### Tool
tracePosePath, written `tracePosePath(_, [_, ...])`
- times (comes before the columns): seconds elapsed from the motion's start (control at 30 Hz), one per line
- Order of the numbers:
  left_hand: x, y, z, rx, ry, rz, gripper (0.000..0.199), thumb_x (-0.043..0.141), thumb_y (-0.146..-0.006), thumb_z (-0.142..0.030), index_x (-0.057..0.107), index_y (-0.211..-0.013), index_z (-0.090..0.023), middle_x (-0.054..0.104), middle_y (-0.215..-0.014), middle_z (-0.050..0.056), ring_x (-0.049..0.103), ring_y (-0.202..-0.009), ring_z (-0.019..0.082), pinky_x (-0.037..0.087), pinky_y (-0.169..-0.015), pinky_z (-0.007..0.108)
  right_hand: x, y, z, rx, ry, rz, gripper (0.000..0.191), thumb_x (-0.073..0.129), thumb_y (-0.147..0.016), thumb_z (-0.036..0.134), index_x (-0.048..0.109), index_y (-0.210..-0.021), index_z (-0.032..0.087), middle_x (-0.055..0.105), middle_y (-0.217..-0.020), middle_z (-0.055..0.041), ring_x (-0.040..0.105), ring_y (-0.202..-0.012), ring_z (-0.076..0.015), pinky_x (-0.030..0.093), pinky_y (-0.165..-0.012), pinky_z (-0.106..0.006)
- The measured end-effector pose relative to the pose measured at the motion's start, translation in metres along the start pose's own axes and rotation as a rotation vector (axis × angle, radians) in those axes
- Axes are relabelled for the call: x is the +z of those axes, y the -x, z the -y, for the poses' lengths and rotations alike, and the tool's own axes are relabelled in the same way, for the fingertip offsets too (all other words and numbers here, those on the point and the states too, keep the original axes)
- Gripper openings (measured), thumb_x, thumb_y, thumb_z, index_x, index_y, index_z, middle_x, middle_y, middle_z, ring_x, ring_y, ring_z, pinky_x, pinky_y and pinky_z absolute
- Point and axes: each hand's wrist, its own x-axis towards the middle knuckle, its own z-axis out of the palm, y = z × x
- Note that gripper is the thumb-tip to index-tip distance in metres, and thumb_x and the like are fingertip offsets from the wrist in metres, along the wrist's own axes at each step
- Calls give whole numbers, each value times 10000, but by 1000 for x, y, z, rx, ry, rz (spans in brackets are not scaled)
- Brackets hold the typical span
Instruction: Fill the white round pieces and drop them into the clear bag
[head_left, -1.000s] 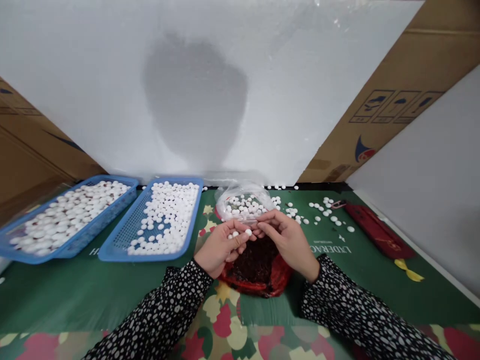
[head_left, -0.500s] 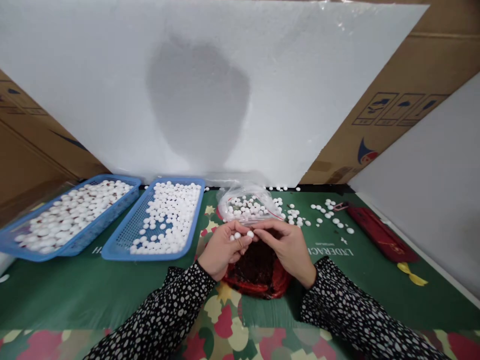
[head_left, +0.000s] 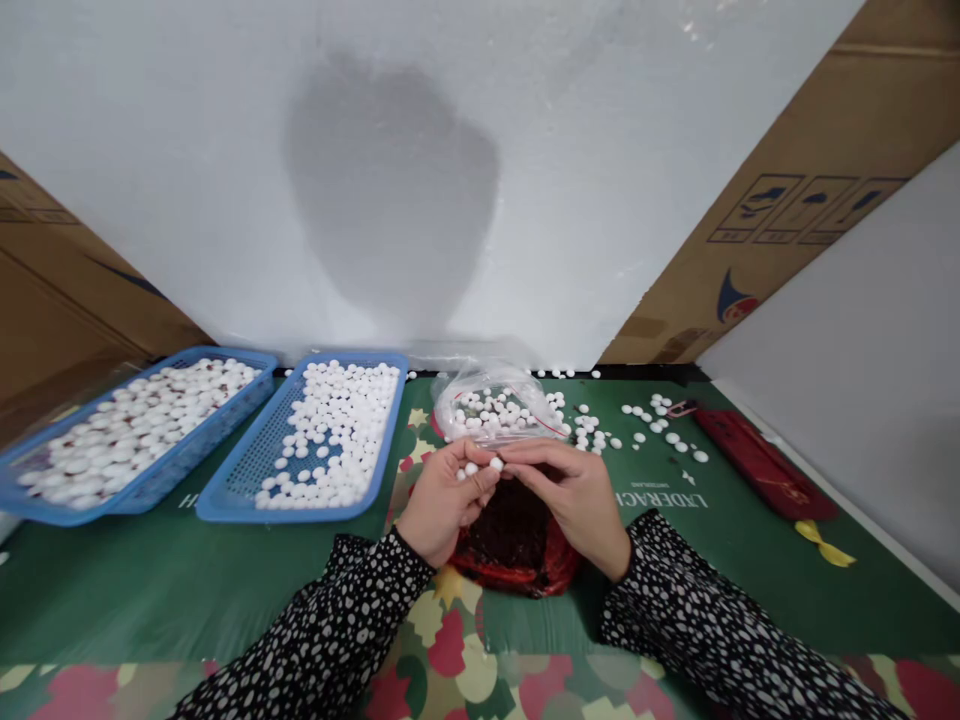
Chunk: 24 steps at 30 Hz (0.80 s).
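My left hand (head_left: 448, 500) is closed around small white balls. One white ball (head_left: 496, 464) shows between its thumb and fingertips, and another (head_left: 471, 469) sits behind it in the curled fingers. My right hand (head_left: 576, 497) is pinched, its thumb and fingertips meeting right beside the front ball; anything between them is too small to make out. Below both hands lies an open red bag (head_left: 559, 570) with a dark, moist-looking mass (head_left: 510, 535) inside. Just beyond the fingers, a clear plastic bag (head_left: 459, 385) contains many more white balls.
Two blue baskets at left, a nearer one (head_left: 214, 505) and an outer one (head_left: 169, 475), hold white balls. Loose balls (head_left: 589, 435) are scattered right of the clear bag. A dark red pouch (head_left: 757, 460) and yellow ribbon (head_left: 825, 545) lie far right. A white panel (head_left: 562, 200) stands behind.
Both hands stay together over the red bag. My right fingertips have drawn closer together beside the front ball, and that ball has shifted slightly left and up. The whole view has moved a little.
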Motion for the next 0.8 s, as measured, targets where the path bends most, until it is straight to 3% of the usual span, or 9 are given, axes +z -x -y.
tracePosePath(0.37, [0, 0, 0, 58, -58, -69, 400, 819, -634, -378, 504, -769, -171, 477, -498, -79, 313, -384, 15, 165, -337, 109, 1, -3, 3, 9, -13, 86, 116, 675, -860, 205, 754, -913, 273, 740, -970, -22, 670, -947, -187, 510, -896, -377])
tracePosePath(0.5, [0, -1, -5, 61, -111, 36, 345, 738, -745, -408, 490, -843, -188, 496, -523, -76, 297, -387, 21, 173, -337, 109, 1, -7, 4, -9, 13, 47, 75, 746, -801, 250, 722, -870, 239, 712, -901, -25, 657, -880, -186, 509, -825, -346])
tracePosePath(0.63, [-2, -1, -12, 45, -116, 132, 360, 674, -798, -459, 419, -867, -214, 547, -592, -57, 347, -415, 39, 174, -323, 99, 0, -19, 7, -51, 52, 150, 97, 723, -818, 259, 686, -900, 222, 689, -861, -15, 650, -785, -162, 516, -713, -295])
tracePosePath(0.8, [-9, -4, -15, 42, -88, 2, 392, 633, -809, -520, 396, -818, -208, 581, -653, -24, 376, -420, 39, 163, -307, 92, -5, -50, 1, -196, 299, 89, 68, 656, -856, 202, 658, -924, 208, 666, -868, -24, 627, -788, -172, 505, -750, -308])
